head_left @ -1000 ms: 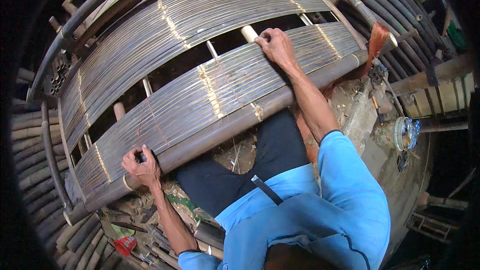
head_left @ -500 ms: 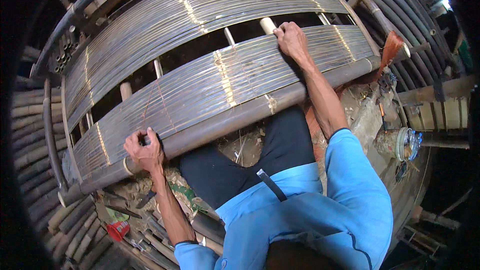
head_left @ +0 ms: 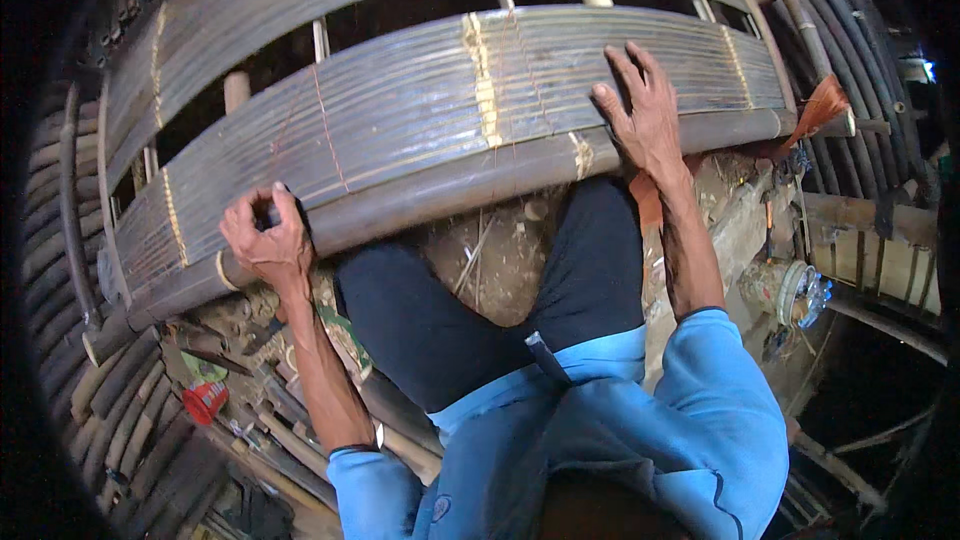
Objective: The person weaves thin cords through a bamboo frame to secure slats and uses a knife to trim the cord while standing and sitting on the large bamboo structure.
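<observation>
A slatted panel [head_left: 400, 90] of thin dark strips, crossed by pale bindings and reddish threads, slopes up in front of me. A thick dark bamboo pole [head_left: 430, 185] runs along its near edge. My right hand [head_left: 645, 110] lies open over the right part of the panel, fingers spread and pointing away, wrist above the pole. At the pole's left part, my left hand [head_left: 268, 240] has its fingers curled, with a gap between thumb and forefinger. Whatever those fingers hold, if anything, is hidden.
Beyond a dark gap lies a second slatted panel [head_left: 290, 15]. Bamboo poles [head_left: 850, 50] are stacked at the right. A red cup [head_left: 205, 400] stands at lower left among bamboo pieces. A clear jar [head_left: 795, 292] is at the right, and orange cloth [head_left: 822, 110] hangs by the pole's right end.
My right hand has come off the panel's far edge, moved nearer to the pole and spread its fingers. The left hand stays by the pole, still curled. The view has shifted.
</observation>
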{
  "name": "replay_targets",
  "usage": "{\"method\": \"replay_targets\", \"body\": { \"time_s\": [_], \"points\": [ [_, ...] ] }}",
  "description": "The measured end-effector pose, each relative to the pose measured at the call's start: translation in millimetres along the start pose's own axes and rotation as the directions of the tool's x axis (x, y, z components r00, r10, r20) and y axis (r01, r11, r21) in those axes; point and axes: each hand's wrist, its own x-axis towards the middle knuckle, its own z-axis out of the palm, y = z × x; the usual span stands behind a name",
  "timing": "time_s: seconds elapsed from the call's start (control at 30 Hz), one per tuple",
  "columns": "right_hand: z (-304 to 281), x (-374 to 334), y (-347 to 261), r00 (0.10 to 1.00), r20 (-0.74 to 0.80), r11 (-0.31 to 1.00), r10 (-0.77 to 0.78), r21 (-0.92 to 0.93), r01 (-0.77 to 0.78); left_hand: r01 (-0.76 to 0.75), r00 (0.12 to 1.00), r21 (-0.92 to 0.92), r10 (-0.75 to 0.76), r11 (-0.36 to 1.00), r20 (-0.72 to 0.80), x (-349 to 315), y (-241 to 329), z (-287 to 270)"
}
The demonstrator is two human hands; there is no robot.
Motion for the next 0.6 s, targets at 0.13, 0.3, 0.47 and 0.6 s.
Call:
{"method": "replay_targets", "body": {
  "time_s": [0.13,0.3,0.47,0.6],
  "points": [
    [4,-8,-9,1.000,-0.022,1.000,0.019,0.004,-0.019,-0.054,0.999,-0.008,0.054,0.998,0.000,0,1,-5],
    [4,-1,-10,0.998,-0.041,0.997,0.044,0.061,-0.041,-0.115,0.992,0.033,0.113,0.993,0.057,2,-9,-11],
    [-17,1,-2,0.998,0.024,0.994,0.063,0.083,-0.065,-0.130,0.963,0.001,0.126,0.992,0.238,20,0,-23],
    [-79,-44,-8,0.925,0.379,0.962,0.014,0.246,-0.115,-0.070,0.793,-0.065,0.096,0.995,0.601,34,5,-81]
  ]
}}
